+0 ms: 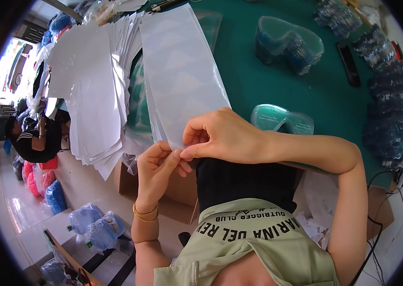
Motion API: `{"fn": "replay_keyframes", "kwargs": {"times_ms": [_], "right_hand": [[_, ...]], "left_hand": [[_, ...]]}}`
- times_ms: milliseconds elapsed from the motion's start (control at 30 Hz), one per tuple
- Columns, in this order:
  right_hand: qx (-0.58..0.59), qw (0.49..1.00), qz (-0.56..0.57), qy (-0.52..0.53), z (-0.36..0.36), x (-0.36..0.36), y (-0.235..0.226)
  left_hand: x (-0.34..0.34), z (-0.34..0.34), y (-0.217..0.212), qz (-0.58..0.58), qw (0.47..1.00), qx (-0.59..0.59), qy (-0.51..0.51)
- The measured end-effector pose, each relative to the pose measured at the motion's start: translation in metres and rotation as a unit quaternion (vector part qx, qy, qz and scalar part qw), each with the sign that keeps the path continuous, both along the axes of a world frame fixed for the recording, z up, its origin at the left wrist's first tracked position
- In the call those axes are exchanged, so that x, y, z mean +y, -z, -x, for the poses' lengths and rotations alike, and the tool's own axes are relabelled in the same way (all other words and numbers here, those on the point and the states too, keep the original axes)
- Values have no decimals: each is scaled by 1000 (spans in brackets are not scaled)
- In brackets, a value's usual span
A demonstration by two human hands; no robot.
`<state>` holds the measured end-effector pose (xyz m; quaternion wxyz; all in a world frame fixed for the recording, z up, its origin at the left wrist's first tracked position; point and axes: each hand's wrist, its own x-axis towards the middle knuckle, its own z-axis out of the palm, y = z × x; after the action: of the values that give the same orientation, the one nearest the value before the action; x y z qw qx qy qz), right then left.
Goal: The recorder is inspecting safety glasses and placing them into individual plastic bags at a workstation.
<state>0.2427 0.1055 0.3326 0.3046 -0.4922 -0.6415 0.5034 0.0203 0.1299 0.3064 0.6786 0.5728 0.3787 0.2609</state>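
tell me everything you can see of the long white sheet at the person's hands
The long white sheet is a rectangular strip, smooth and slightly shiny, like coated paper or film, with faint grey rounded shapes repeating along it. It lies mostly flat on the green table, slanting up and left. The left hand and right hand pinch at its near end, partly hiding it.

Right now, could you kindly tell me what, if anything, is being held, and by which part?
The long white sheet, by its near end, pinched by the left hand and right hand.
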Motion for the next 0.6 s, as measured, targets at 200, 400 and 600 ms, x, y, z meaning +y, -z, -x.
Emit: {"fn": "replay_keyframes", "kwargs": {"times_ms": [200,400,600], "right_hand": [[66,989,132,18,-6,7,-5],[117,979,165,4,-12,14,3],[46,992,120,-3,-8,18,-7]], "left_hand": [[4,-7,-4,-43,998,34,10],[6,-6,-3,-45,998,23,39],[4,-11,-3,-83,995,15,56]]}}
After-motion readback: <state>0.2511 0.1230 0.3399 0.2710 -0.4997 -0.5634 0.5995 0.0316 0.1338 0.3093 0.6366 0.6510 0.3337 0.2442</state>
